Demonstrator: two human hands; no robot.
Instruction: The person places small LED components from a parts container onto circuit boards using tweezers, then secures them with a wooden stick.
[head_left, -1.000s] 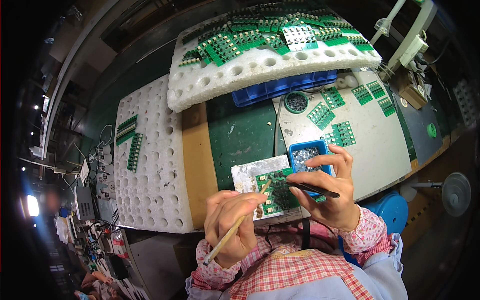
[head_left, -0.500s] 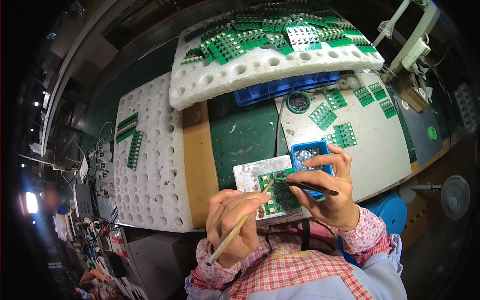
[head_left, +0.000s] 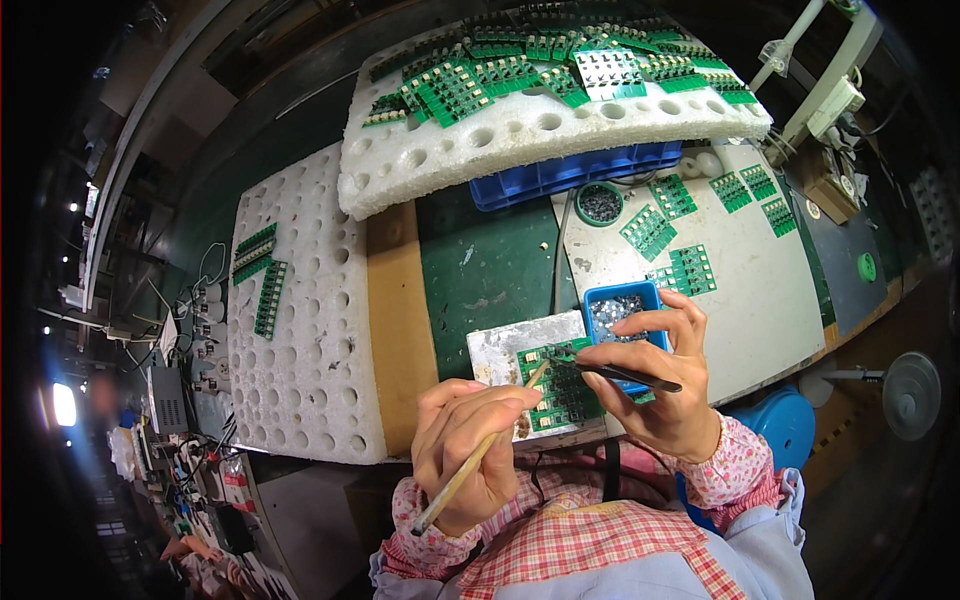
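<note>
A green circuit board (head_left: 565, 390) lies on a worn metal plate (head_left: 500, 350) at the bench's near edge. My left hand (head_left: 470, 445) grips a thin wooden stick (head_left: 480, 455) whose tip touches the board's upper left corner. My right hand (head_left: 655, 385) pinches dark tweezers (head_left: 620, 373) with their point over the same corner. Right behind my right fingers sits a small blue tray (head_left: 622, 310) holding tiny silver parts.
A white foam slab (head_left: 300, 330) with holes carries a few green boards on the left. Another foam slab (head_left: 540, 130) at the back, resting on a blue crate (head_left: 570, 172), is covered with several boards. More boards (head_left: 690, 225) and a round parts dish (head_left: 599, 203) lie on the white mat.
Both hands stay over the board; the stick and tweezers tips have shifted only slightly at the board's upper left corner.
</note>
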